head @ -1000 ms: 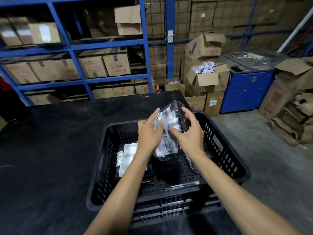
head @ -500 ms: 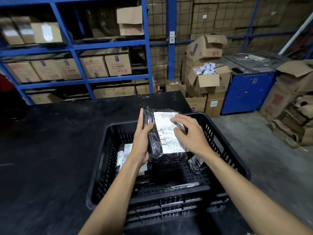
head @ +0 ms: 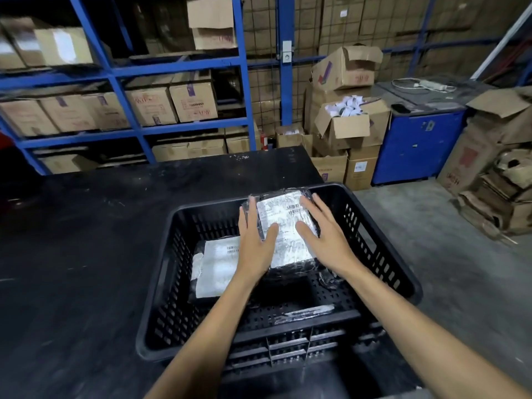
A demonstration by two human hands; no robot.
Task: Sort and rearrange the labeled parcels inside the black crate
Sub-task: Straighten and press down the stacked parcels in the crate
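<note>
A wrapped parcel (head: 283, 226) is pressed flat by the left hand (head: 254, 241) and right hand (head: 325, 234), fingers straight, at the far end of the crate (head: 383, 254). Its label print is blurred; a second parcel (head: 216, 266) is partly hidden.

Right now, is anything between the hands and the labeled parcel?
Nothing visible does. Left hand and right hand both rest flat on the parcel in the black crate; another parcel lies beside it, to the left.

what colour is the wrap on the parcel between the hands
Black wrap, with a white label on top; head view.
</note>
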